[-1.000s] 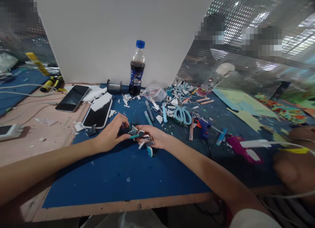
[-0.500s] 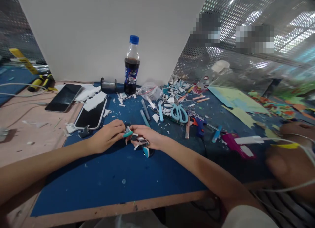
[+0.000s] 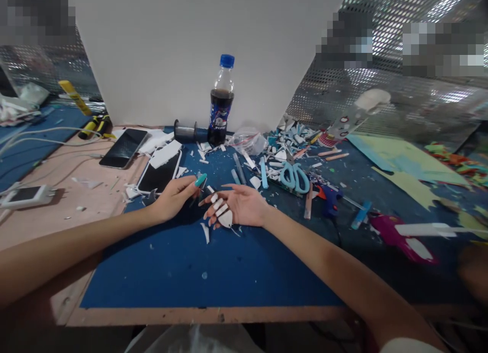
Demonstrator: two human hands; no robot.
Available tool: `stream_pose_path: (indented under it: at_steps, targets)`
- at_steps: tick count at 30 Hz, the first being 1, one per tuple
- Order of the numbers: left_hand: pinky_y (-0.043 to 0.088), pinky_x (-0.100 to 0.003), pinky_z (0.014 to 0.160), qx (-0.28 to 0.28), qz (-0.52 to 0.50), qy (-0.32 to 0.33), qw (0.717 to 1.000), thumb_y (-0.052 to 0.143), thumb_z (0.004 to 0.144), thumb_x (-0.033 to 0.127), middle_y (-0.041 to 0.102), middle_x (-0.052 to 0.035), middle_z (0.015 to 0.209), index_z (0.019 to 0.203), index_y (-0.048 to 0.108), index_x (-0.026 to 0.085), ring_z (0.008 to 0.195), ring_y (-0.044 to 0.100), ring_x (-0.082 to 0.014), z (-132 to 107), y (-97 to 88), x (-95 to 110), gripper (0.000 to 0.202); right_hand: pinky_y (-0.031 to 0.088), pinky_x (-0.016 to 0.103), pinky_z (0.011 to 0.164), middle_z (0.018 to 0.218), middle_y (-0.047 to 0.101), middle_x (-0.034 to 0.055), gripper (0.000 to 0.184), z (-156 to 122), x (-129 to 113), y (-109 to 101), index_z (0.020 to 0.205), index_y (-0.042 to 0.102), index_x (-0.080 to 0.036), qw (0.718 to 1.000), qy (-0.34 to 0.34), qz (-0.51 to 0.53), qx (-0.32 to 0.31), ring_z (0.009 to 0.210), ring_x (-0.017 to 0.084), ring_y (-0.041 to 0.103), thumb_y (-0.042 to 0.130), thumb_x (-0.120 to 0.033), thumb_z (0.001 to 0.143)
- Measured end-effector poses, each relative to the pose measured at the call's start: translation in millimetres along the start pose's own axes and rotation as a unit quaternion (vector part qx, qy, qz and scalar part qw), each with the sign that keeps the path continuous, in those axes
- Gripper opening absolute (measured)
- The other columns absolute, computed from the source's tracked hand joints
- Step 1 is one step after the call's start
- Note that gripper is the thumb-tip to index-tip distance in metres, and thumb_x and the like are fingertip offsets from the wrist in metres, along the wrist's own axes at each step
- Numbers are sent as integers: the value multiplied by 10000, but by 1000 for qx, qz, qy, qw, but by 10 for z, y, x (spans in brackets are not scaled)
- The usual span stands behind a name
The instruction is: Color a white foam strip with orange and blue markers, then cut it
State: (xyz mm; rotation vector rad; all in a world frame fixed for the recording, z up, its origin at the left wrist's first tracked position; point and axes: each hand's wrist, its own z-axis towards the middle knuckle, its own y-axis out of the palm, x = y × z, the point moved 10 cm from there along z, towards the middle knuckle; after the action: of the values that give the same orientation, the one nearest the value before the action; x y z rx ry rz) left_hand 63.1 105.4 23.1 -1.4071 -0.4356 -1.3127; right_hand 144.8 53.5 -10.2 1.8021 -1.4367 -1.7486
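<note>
A: Where's the teal piece (image 3: 201, 180) sitting rn?
B: L hand (image 3: 173, 198) is pinching it, thumb and forefinger clamped on its near-left end. It's hovering just above the blue mat (image 3: 183, 271), just right of the phone (image 3: 158, 174).
A: Long axis?
B: It's slanting: near-left end in the pinch, free end pointing far-right.
A: And vs. the R hand (image 3: 244, 206)?
B: R hand is lying palm up on the mat, just right of it. Its fingers (image 3: 229, 186) are spreading apart and pointing left, toward the L hand. The teal piece is sitting just far-left of those fingertips, near but apart. I'm seeing no contact.
A: R hand gripping anything?
B: No, it's lying open. White pcs (image 3: 225, 218) are resting in a row along the fingers, biggest at the near end. Can't tell if they're stuck on or just lying there.
A: Which hand's nearer the teal piece?
B: L, since it's holding it. R fingertips are next nearest.
A: L arm pose?
B: Forearm is running from near-left, low over the mat, wrist approx. level, other fingers curling under.
A: Anything else close?
B: A white shard (image 3: 206, 233) is lying on the mat just near-side of the R fingertips. Scissors (image 3: 293, 176) and Pepsi bottle (image 3: 221, 106) are sitting well apart, on the far side.
</note>
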Motion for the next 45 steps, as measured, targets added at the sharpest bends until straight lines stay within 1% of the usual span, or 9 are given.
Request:
stream_pose_path:
  at_steps: [8,12,18,27,30,35,37,41,45]
  targets:
    - [310,-223,544,82,-63,-15,995,384,892,438,452,23,612,606,437,156,554,385,-81,-31,-168,-38,404,471,359,796,783,603,69,495,-22,-64,-134,1024,484,-116,996,-23,60,58,646,159,606,155,-457,883]
    - [324,-230,572,115,-100,-8,988,465,857,447,419,17,630,565,464,157,586,382,-87,-37,-243,-19,412,505,316,653,668,584,56,540,-21,-77,-142,1039,465,-87,994,-26,102,32,499,129,531,98,-451,884]
    - [410,-225,623,158,-224,-27,961,557,791,486,464,-7,703,545,498,167,653,444,-98,-88,-299,-124,407,499,362,605,719,596,95,681,2,-101,-88,990,487,-90,997,-41,59,11,649,207,594,7,-557,864]
    - [534,-299,679,39,-495,-172,851,509,827,449,572,-27,628,517,431,165,705,623,-162,16,67,-344,428,446,291,504,726,581,56,451,-109,-235,66,854,499,-159,947,-243,-195,83,555,143,538,281,-554,852]
    - [545,-265,674,21,-556,-215,803,486,855,378,622,-34,695,602,508,155,716,641,-151,14,100,-396,339,406,254,485,718,554,36,378,-172,-200,85,845,469,-170,868,-242,-389,193,525,107,490,356,-531,848]
    - [555,-281,743,8,-626,-259,735,328,925,285,649,-49,794,818,587,133,776,649,-135,-9,131,-390,319,393,289,545,732,511,68,412,-139,-96,370,814,468,-142,522,-185,-787,270,629,154,462,373,-541,837]
    - [567,-295,701,-7,-642,-273,716,281,937,310,640,-57,772,832,583,122,733,650,-141,-23,171,-358,371,407,313,579,789,526,106,514,-82,-29,415,852,503,-111,430,-152,-849,265,712,200,488,335,-596,828]
    - [563,-242,580,-49,-661,-293,689,233,939,401,563,-29,639,828,563,115,554,597,-100,-56,257,-290,451,401,306,590,839,550,111,401,2,91,446,905,532,-116,352,-115,-902,221,771,217,517,276,-424,906]
    - [534,-178,516,-73,-662,-294,686,277,916,463,514,-21,621,806,552,112,514,546,-75,-67,280,-270,459,363,291,543,806,574,85,295,25,175,498,867,541,-127,313,-122,-927,165,710,193,529,277,-250,912]
